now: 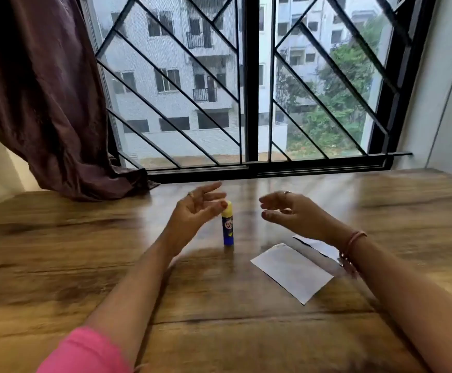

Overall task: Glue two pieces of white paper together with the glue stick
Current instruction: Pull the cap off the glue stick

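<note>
A blue glue stick [228,228] with a yellow cap stands upright on the wooden table [58,251]. My left hand [196,208] hovers just left of its cap, fingers spread and relaxed, holding nothing. My right hand [289,208] is raised to the right of the stick, fingers loosely extended, also holding nothing. A white paper [292,271] lies flat on the table, right of the stick. A second white paper [317,246] lies behind it, partly hidden by my right forearm.
A barred window [251,84] runs along the table's far edge. A dark purple curtain [39,90] hangs at the back left, its hem touching the tabletop. A white wall [448,103] borders the right side.
</note>
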Demonstrator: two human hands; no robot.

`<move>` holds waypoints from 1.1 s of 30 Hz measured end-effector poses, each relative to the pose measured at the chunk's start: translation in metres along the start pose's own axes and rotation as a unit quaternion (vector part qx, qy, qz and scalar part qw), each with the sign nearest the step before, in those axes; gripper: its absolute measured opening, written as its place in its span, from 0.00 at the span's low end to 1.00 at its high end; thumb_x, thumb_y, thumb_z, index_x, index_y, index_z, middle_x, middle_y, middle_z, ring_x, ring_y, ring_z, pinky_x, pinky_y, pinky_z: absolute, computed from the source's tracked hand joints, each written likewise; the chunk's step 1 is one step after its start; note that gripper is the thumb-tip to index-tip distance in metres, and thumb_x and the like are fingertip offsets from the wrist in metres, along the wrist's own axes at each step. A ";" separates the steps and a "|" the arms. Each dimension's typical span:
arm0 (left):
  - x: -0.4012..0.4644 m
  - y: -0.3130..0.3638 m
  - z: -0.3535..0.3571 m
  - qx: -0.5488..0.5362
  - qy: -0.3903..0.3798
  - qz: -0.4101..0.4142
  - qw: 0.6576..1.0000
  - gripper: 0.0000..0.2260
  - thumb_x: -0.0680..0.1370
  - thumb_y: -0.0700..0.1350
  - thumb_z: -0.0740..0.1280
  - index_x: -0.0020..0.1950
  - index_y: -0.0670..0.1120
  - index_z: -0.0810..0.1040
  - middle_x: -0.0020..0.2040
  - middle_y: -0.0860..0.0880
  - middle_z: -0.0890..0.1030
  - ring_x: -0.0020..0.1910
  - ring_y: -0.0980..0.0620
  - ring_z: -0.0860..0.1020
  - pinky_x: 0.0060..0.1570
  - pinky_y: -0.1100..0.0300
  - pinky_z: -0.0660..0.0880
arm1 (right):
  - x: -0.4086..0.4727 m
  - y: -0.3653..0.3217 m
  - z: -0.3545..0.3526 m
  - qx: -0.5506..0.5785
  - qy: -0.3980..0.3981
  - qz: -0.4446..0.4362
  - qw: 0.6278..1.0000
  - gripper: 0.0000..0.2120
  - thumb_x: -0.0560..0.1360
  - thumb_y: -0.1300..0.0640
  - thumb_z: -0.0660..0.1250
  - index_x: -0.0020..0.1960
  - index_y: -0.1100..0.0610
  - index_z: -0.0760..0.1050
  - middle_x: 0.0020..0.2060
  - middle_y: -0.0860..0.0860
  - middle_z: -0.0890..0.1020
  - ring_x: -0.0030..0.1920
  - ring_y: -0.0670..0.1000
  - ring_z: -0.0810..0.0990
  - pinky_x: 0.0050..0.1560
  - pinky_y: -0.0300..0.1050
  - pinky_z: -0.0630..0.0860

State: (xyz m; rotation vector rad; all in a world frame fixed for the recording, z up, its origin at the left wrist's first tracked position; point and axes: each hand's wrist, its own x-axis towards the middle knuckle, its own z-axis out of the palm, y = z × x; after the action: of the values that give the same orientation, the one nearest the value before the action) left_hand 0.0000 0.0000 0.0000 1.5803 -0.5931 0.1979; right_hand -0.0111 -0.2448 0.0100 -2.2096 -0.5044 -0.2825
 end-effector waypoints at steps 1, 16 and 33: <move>-0.001 0.001 0.005 0.032 -0.019 0.006 0.999 0.19 0.73 0.42 0.70 0.64 0.47 0.75 0.59 0.46 0.81 0.56 0.53 0.81 0.52 0.63 0.77 | -0.001 0.000 0.003 0.004 -0.007 -0.005 1.000 0.14 0.74 0.56 0.70 0.59 0.53 0.76 0.50 0.48 0.82 0.53 0.46 0.81 0.61 0.45 0.75; -0.005 0.013 0.031 0.025 -0.046 0.036 0.998 0.19 0.76 0.43 0.65 0.68 0.50 0.72 0.59 0.50 0.82 0.61 0.55 0.78 0.61 0.59 0.74 | -0.007 -0.014 0.024 0.120 -0.048 -0.023 0.991 0.15 0.75 0.57 0.69 0.60 0.59 0.77 0.47 0.51 0.86 0.47 0.44 0.83 0.50 0.38 0.79; -0.007 0.019 0.033 -0.044 -0.035 -0.001 0.998 0.11 0.73 0.44 0.70 0.54 0.51 0.83 0.50 0.47 0.85 0.52 0.49 0.83 0.50 0.62 0.77 | -0.012 -0.027 0.028 0.038 -0.045 -0.062 0.996 0.10 0.76 0.55 0.68 0.56 0.57 0.80 0.44 0.54 0.85 0.45 0.56 0.83 0.53 0.49 0.77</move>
State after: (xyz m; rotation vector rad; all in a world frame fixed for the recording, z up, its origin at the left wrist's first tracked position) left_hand -0.0221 -0.0297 0.0094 1.5068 -0.6454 0.1137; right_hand -0.0325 -0.2106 0.0066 -2.1281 -0.6923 -0.2258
